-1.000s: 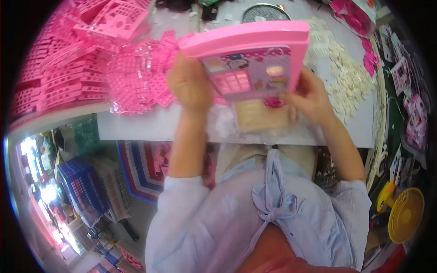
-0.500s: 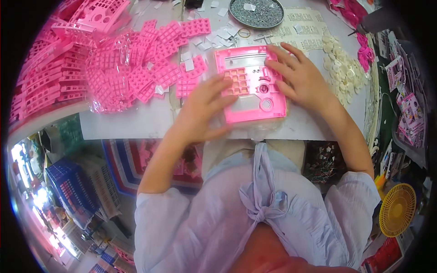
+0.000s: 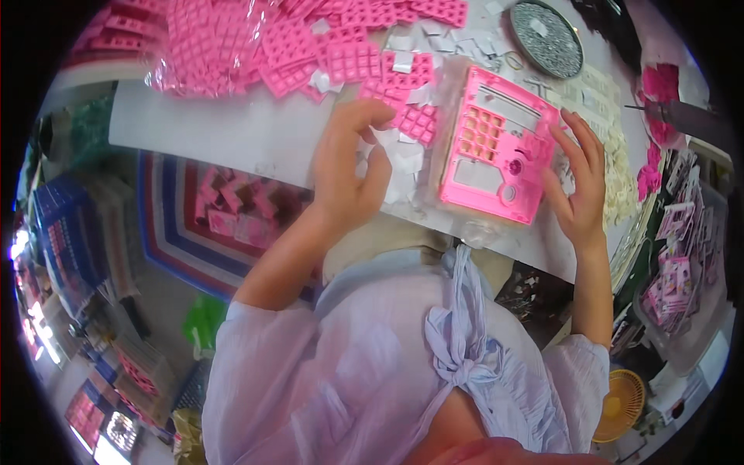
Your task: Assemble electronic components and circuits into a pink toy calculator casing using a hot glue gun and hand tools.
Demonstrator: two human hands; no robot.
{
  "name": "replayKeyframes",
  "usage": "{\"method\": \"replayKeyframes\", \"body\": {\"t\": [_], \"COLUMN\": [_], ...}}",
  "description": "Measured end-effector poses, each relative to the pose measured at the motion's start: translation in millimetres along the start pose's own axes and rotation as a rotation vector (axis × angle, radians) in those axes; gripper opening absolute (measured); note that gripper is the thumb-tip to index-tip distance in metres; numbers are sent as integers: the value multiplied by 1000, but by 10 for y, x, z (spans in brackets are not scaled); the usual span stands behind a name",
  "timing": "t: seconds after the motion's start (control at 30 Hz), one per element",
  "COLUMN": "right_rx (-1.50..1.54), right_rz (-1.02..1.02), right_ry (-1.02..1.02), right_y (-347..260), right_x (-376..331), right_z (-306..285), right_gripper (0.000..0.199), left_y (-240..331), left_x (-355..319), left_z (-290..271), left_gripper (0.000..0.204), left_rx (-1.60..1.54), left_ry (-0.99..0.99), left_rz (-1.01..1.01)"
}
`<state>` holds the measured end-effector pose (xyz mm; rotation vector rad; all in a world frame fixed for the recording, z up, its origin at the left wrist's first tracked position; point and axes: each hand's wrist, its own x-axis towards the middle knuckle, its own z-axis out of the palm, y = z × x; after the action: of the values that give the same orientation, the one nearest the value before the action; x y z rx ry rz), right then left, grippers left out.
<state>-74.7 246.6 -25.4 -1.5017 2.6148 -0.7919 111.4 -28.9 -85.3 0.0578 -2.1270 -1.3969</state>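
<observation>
A pink plastic toy casing (image 3: 465,182) lies open side up on a clear plastic bag (image 3: 438,155) at the table's front edge. Set into its left half is a pink keypad grid (image 3: 481,133). My right hand (image 3: 580,186) rests along the casing's right side, fingers stretched and apart, thumb close to its edge. Left of the casing, my left hand (image 3: 347,159) hovers with thumb and forefinger apart and nothing seen between them; its other fingers are partly hidden. Its fingertips are nearest to loose pink keypads (image 3: 418,124) and white paper bits (image 3: 403,159).
Bagged and loose pink keypads (image 3: 291,54) heap across the back left. A round tray of small metal screws (image 3: 546,39) stands at the back. White plastic pieces (image 3: 620,182) lie to the right, near a dark powered screwdriver (image 3: 686,118). A striped bag (image 3: 167,225) sits below the table.
The view has swung, so the table appears tilted. My left hand has come off the casing toward the loose keypads on its left. My right hand stays at the casing's right side.
</observation>
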Motion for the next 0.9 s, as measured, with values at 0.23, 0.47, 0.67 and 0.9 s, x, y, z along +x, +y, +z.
{"method": "replayKeyframes", "body": {"t": [0.23, 0.47, 0.67, 0.9], "right_rx": [-67, -172, -187, -23], "right_rz": [-83, -85, -65, -129], "right_ry": [-306, -383, -396, -32], "right_y": [-581, -635, -653, -355], "right_x": [296, 316, 282, 149], "right_z": [197, 358, 364, 186], "right_gripper": [70, 76, 75, 52], "left_y": [23, 94, 146, 358], "left_x": [-43, -134, -14, 277], "left_z": [-61, 122, 50, 20], "left_gripper": [31, 43, 40, 44], "left_rx": [41, 135, 348, 236], "left_ry": [17, -207, -383, -493], "left_rz": [4, 129, 144, 102]}}
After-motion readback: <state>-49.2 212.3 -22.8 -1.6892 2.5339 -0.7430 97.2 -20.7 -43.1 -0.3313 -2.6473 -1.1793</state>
